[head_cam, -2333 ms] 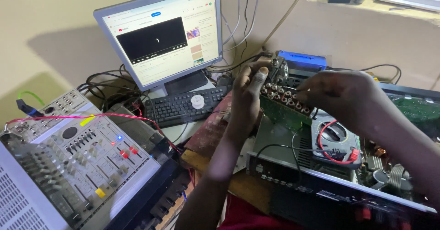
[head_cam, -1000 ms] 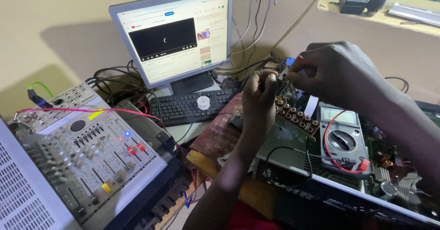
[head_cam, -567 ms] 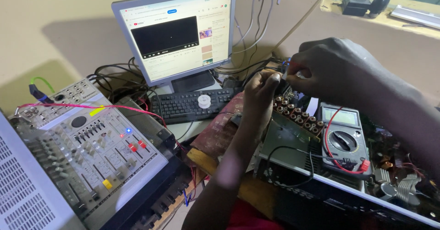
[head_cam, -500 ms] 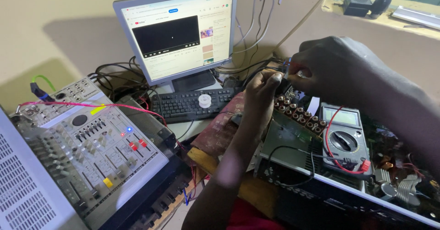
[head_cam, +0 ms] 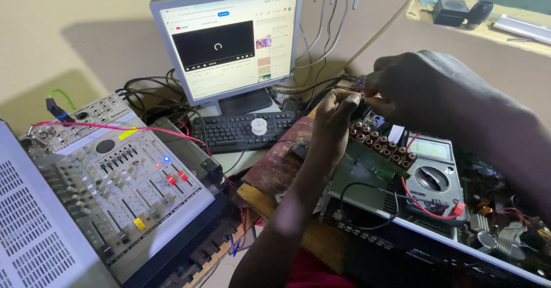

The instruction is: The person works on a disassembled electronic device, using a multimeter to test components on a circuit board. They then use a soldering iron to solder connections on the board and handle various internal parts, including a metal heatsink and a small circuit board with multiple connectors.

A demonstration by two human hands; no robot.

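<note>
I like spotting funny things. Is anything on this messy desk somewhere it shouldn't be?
Yes. A small white plastic spool sits on the keys of the black computer keyboard, an odd resting place. A grey multimeter with red lead also lies inside the opened metal amplifier chassis.

I see a dim indoor scene lit mostly by the glowing monitor (head_cam: 229, 41) — its white screen is the brightest area, close to glare, and it casts a broad soft shadow on the wall behind to its left. My left hand (head_cam: 336, 113) and right hand (head_cam: 419, 93) sit in shade, dark and low in detail, with the near forearm soft and out of focus. The audio mixer (head_cam: 115, 173) at the lower left stays fairly sharp — a small blue light on it blooms slightly.
</note>
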